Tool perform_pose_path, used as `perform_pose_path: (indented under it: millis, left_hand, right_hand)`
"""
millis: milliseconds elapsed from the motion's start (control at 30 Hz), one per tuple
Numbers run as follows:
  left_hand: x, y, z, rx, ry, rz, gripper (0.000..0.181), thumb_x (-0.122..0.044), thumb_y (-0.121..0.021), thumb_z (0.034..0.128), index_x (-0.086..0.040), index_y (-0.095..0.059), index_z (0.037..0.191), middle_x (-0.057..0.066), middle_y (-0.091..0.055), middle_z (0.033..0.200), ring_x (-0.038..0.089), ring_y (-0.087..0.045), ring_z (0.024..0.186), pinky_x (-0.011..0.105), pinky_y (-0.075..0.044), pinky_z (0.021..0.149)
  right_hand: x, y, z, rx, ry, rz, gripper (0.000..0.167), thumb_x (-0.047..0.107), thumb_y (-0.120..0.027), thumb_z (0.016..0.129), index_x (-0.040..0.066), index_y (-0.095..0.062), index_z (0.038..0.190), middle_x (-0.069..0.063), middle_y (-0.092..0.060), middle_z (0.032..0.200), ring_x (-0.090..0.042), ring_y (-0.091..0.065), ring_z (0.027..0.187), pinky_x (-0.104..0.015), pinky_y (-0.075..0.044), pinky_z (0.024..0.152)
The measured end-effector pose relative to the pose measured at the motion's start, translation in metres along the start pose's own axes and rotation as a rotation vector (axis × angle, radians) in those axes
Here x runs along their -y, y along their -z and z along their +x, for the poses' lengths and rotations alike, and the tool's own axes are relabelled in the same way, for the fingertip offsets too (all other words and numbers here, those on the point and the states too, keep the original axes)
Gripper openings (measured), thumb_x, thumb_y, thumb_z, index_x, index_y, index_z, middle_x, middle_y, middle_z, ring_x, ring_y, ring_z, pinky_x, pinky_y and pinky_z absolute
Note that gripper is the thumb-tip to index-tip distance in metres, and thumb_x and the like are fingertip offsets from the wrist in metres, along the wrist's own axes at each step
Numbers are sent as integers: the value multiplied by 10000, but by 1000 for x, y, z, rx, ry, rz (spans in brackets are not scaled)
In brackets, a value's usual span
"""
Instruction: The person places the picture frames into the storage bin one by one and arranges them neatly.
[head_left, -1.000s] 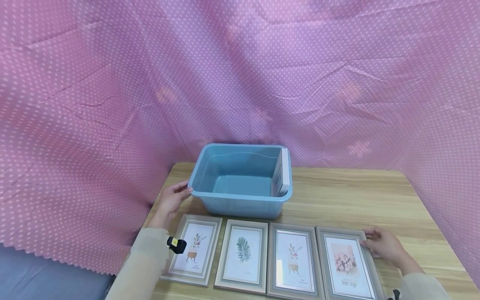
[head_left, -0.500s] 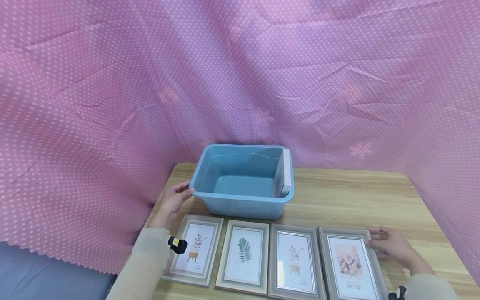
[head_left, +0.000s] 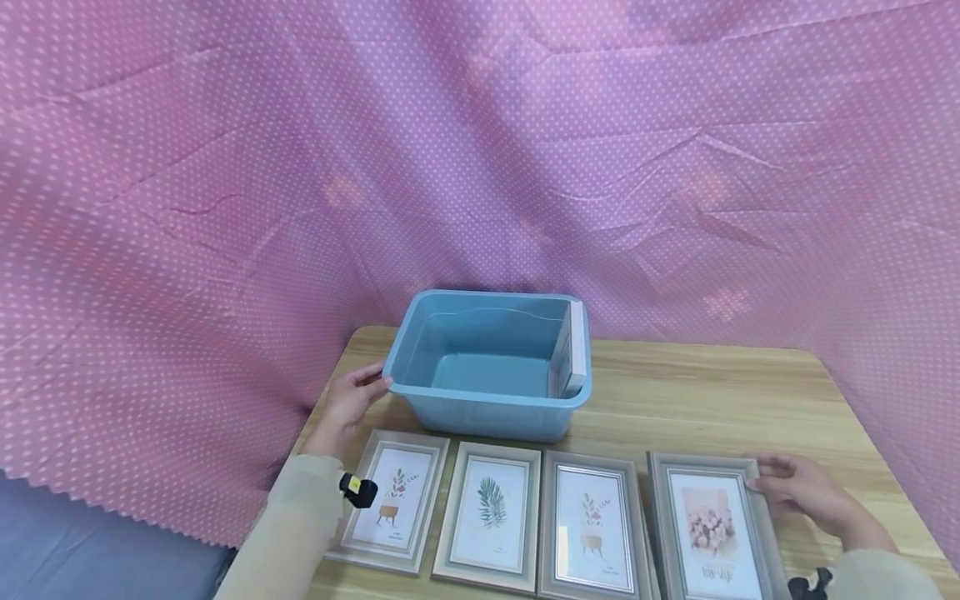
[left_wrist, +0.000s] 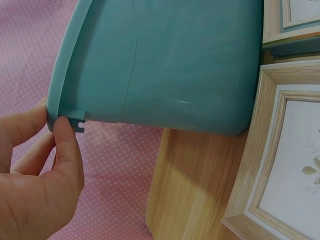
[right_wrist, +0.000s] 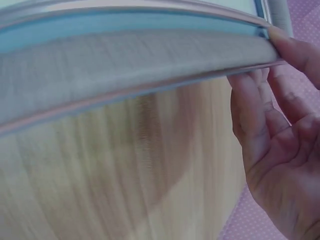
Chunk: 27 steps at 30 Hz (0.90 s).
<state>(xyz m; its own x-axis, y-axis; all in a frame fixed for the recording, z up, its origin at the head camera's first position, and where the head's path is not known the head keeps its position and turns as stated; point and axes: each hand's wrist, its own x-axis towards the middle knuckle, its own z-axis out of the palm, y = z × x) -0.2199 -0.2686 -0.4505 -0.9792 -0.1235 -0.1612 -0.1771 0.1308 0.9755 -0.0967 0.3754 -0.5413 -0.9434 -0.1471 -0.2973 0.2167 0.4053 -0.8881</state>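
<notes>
1. Grip of the right hand (head_left: 813, 496) is a pinch on the right edge of the frame with pink flowers (head_left: 708, 529): the thumb lies on the upper side, and the other fingers are below the edge.
2. This frame is at the right end of a row, and its picture looks upward. Whether its far side touches the desk (head_left: 712, 392), I cannot tell.
3. The left hand (head_left: 351, 402) also pinches: its thumb and fingers hold the rim of the blue tub (head_left: 480, 415) at the near left corner.
4. The tub is on the desk, behind the row. Inside it, at least one white-edged frame (head_left: 577, 350) stands on its side, close to the right wall.
5. To the left of the flower frame lie, in order, a potted-plant frame (head_left: 592, 533), a green-leaf frame (head_left: 491, 508) and a second potted-plant frame (head_left: 393, 504), all with the picture upward.
6. On each wrist there is a black device (head_left: 360, 490), by a pale sleeve (head_left: 288, 533).
7. Pink dotted cloth (head_left: 525, 150) hangs behind the desk and at both sides.
</notes>
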Motion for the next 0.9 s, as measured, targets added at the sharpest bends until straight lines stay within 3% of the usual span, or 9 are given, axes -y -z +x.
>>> perform_pose_path:
  millis: [200, 367, 600, 700, 767, 833, 900]
  left_hand:
    - [1, 0, 3, -3, -17, 8, 477, -53, -636, 914, 38, -478, 1355, 218, -503, 1336, 276, -523, 1169, 331, -486, 969]
    - [0, 0, 3, 6, -13, -5, 471, -44, -625, 919, 28, -475, 1360, 214, -492, 1348, 284, -506, 1185, 321, -484, 969]
    - [-2, -2, 2, 4, 0, -35, 475, -12, -613, 918, 57, -453, 1360, 249, -472, 1348, 287, -502, 1178, 261, -498, 933]
    - [-2, -2, 2, 2, -1, -32, 473, -9, -609, 919, 61, -450, 1360, 251, -471, 1347, 282, -503, 1173, 250, -501, 926]
    - [-3, -2, 2, 0, -1, -36, 471, -4, -606, 920, 62, -450, 1359, 252, -472, 1346, 274, -507, 1165, 249, -501, 924]
    - [-3, -2, 2, 0, -4, -43, 470, 2, -604, 919, 70, -448, 1357, 262, -468, 1344, 258, -518, 1145, 249, -503, 922]
    - [-3, -3, 3, -4, -7, -56, 466, 17, -600, 917, 77, -447, 1354, 271, -468, 1339, 233, -534, 1113, 244, -506, 915]
  right_hand:
    - [13, 6, 0, -8, 14, -27, 660, 187, -566, 965, -231, -231, 1351, -380, -443, 1283, -161, -615, 969, -406, -575, 800]
    - [23, 7, 3, -35, 59, 2, 610, 190, -531, 986, -229, -269, 1343, -300, -537, 1219, -31, -607, 905, -360, -581, 778]
    - [34, 10, 6, -95, 86, -36, 624, 227, -517, 996, -245, -279, 1327, -390, -438, 1285, 54, -569, 879, -353, -588, 759]
    - [40, 15, 5, -116, 126, -33, 597, 198, -525, 993, -250, -295, 1315, -287, -519, 1252, 62, -562, 884, -361, -592, 747]
    - [45, 20, 4, -141, 143, -33, 586, 189, -539, 987, -243, -312, 1311, -92, -582, 1204, 66, -561, 884, -356, -594, 737]
    - [51, 25, 3, -159, 154, -43, 602, 191, -549, 983, -242, -298, 1316, 6, -559, 1176, 71, -558, 881, -346, -594, 737]
    - [58, 30, 2, -176, 159, -63, 614, 198, -547, 984, -241, -281, 1323, -58, -546, 1192, 73, -555, 874, -332, -593, 736]
